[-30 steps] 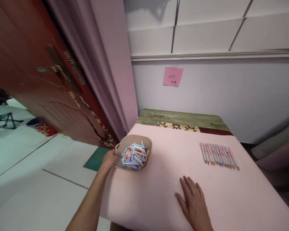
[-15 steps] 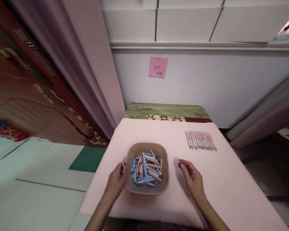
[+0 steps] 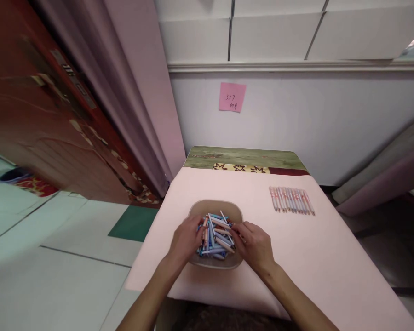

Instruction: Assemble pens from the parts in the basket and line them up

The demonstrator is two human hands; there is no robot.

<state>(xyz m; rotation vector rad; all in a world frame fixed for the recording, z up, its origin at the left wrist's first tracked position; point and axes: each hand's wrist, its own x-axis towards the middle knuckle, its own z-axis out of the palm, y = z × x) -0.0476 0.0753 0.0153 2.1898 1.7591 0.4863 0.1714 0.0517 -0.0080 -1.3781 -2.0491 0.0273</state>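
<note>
A translucent grey-brown plastic box (image 3: 216,205) stands on the pink-covered table. It is filled with loose pen parts (image 3: 214,239): blue, lilac and peach barrels, along with thin white sticks. My left hand (image 3: 186,238) reaches over the box's left side, its fingers curled among the parts; whatever they grip is hidden. Over the right rim, my right hand (image 3: 254,243) has thumb and fingers pinched together at the edge of the pile. What lies in that pinch is too small to make out. A neat row of assembled pens (image 3: 292,201) lies farther right on the table.
The pink cover (image 3: 317,257) leaves the table's green patterned far end (image 3: 241,154) bare. Behind it is a white wall with a pink sticky note (image 3: 232,97). A red-brown door (image 3: 72,138) and a purple curtain (image 3: 138,92) are at left.
My left hand has left the box's side handle and moved in over the pen parts. My right hand has come left from beside the box to its right rim. The view has shifted slightly.
</note>
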